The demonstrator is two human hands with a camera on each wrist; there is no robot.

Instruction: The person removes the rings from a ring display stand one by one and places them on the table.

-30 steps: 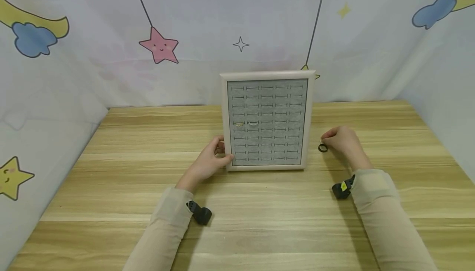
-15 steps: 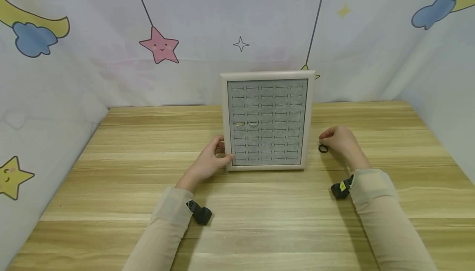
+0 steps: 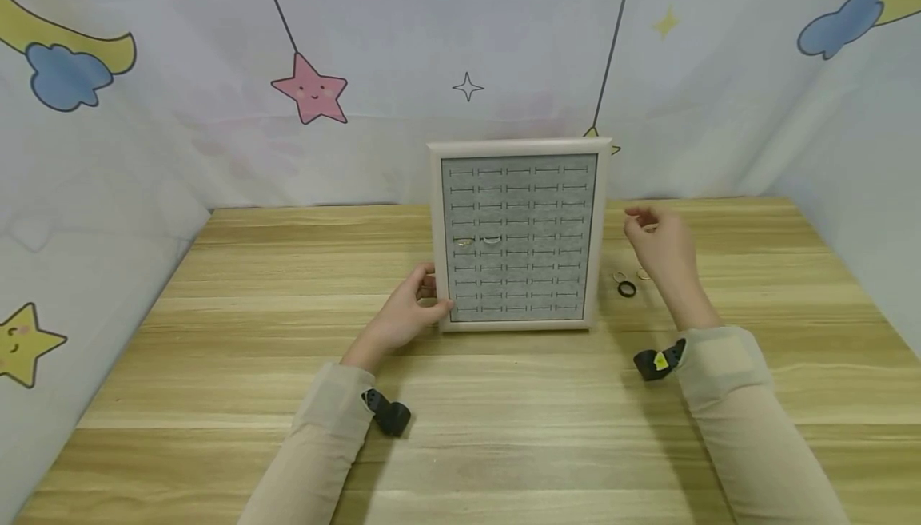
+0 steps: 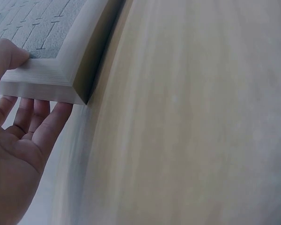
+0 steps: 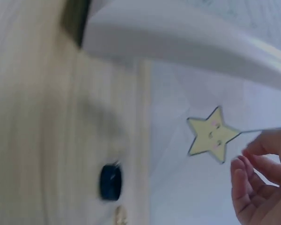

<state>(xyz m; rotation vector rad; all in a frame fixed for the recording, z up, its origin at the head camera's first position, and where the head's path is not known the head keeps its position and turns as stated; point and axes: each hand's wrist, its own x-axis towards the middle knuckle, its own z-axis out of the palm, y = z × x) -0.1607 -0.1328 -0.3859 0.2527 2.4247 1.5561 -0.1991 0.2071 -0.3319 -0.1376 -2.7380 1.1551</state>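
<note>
A white-framed ring display board (image 3: 518, 237) with a grey slotted face stands upright on the table. Two rings, one gold (image 3: 464, 242) and one silver (image 3: 492, 240), sit in slots at its left side. My left hand (image 3: 404, 313) grips the board's lower left edge; the left wrist view shows the thumb on the face side of the frame (image 4: 42, 75) and fingers behind. My right hand (image 3: 665, 249) is raised right of the board, thumb and fingertips brought together. I cannot tell whether something small is between them. Below it lie a black ring (image 3: 627, 289) and a small gold ring (image 3: 619, 277).
Another gold ring (image 3: 643, 275) lies beside the right wrist. The wood-grain table (image 3: 489, 429) extends around the board. Behind it hangs a white curtain (image 3: 403, 45) printed with stars, moons and clouds.
My right hand has lifted from the rings on the table and moved back and up, uncovering the gold rings near the black one. My left hand and the board have stayed put.
</note>
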